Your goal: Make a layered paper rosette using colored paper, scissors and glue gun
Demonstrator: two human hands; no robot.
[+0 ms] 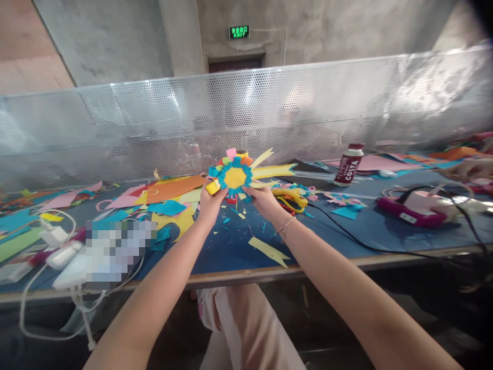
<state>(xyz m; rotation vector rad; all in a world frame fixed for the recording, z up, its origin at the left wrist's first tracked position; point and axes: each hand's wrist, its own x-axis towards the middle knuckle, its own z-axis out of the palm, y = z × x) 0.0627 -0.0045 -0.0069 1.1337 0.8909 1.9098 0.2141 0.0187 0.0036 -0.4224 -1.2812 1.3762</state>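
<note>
Both hands grip a paper rosette (234, 178) above the middle of the table. A plain yellow disc forms its centre, ringed by blue fringe and coloured loops. My left hand (210, 201) is closed on its lower left edge, by a yellow paper loop (212, 186). My right hand (266, 200) pinches the lower right edge. Pale yellow notched strips (273, 170) extend right behind the rosette; whether they are attached I cannot tell. Just right of my right hand lies a yellow tool with a black cord (292, 199), perhaps a glue gun. Paper scraps lie below.
Coloured paper sheets (175, 190) cover the left side. A blurred-out device (69, 270) with white cables sits front left. A maroon bottle (348, 165) stands right, behind a purple power strip (410, 213). Another person's hand (468, 169) is at far right. A perforated metal screen (154, 123) closes the back.
</note>
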